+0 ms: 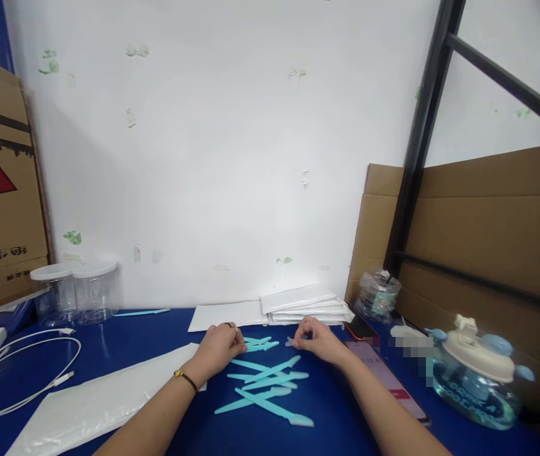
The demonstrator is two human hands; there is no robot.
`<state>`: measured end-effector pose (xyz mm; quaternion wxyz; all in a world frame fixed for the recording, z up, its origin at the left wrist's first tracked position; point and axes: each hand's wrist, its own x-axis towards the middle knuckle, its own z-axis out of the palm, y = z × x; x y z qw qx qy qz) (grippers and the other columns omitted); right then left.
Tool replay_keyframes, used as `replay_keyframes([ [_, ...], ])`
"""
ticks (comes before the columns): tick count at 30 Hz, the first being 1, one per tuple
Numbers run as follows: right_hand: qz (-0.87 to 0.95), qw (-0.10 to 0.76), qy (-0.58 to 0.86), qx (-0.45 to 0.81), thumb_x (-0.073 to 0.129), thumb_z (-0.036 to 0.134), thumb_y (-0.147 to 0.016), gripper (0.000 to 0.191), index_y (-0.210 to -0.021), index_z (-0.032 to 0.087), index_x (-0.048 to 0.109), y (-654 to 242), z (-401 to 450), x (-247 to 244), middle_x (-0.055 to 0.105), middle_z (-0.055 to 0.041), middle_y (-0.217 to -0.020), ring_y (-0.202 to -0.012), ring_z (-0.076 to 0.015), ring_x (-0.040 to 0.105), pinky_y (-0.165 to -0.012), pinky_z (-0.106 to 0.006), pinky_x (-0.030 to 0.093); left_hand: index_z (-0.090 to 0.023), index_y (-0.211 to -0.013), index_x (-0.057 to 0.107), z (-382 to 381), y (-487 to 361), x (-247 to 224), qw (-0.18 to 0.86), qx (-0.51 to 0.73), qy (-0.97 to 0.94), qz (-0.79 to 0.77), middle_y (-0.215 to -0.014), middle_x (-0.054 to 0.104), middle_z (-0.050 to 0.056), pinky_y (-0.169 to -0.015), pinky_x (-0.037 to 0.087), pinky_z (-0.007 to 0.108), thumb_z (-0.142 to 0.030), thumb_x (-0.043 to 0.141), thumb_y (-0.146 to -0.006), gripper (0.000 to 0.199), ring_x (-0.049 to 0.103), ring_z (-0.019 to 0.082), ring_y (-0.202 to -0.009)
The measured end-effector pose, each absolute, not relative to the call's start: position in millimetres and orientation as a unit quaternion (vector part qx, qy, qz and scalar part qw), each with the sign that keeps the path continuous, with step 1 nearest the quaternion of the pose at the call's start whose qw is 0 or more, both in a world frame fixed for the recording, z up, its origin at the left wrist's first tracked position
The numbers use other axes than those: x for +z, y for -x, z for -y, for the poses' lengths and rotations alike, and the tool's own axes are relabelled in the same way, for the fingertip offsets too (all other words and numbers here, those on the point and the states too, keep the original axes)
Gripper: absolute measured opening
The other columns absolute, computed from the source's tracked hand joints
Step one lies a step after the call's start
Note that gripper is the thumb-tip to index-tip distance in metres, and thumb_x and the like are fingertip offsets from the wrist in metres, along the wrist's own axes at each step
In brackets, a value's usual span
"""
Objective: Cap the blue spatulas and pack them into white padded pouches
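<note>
My left hand (221, 347) is closed, its fingertips pinched on the end of a teal eyebrow razor (263, 346) at the far end of a loose group. Across from it, my right hand (316, 339) pinches a small translucent piece (290, 342), perhaps a blade cover. Between my forearms, several more teal eyebrow razors (277, 406) lie crossed in small clusters on the blue table (251, 440). Their wider pale ends mostly point right. The fingers of both hands partly hide what they grip.
White padded mailers (305, 303) are stacked against the wall; another mailer (103, 402) lies left. Two clear jars (95, 294), a white cable (77, 354) and a lone teal razor (142, 312) are farther left. Right are a phone (386, 380), a kettle-shaped bottle (479, 380) and a wrapped cup (378, 296).
</note>
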<state>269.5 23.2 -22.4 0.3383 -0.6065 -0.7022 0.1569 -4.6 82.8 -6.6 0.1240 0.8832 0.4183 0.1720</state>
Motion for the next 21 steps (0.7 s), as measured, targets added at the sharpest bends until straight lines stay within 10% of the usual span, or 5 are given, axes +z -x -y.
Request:
replay_keyframes([
  [13, 0.783, 0.205, 0.57, 0.141, 0.075, 0.038, -0.064, 0.017, -0.076, 0.026, 0.069, -260.0, -8.9, -12.0, 0.057, -0.0003, -0.094, -0.097, -0.0227, 0.049, -0.087, -0.037, 0.029, -0.025, -0.077, 0.066, -55.4, -7.9, -2.6, 0.145, 0.169, -0.906, -0.361, -0.08, 0.063, -0.001, -0.072, 0.034, 0.026, -0.049, 0.057, -0.075, 0.027, 0.056, 0.017, -0.078],
  [21, 0.77, 0.267, 0.563, 0.136, 0.07, 0.038, -0.07, 0.015, -0.071, 0.023, 0.067, -258.0, -15.0, -12.8, 0.057, 0.0006, -0.092, -0.097, -0.0211, 0.049, -0.088, -0.036, 0.027, -0.025, -0.074, 0.066, -67.7, -6.6, -0.9, 0.122, 0.174, -0.897, -0.389, -0.082, 0.065, -0.001, -0.073, 0.033, 0.027, -0.035, 0.056, -0.077, 0.015, 0.057, 0.018, -0.08],
])
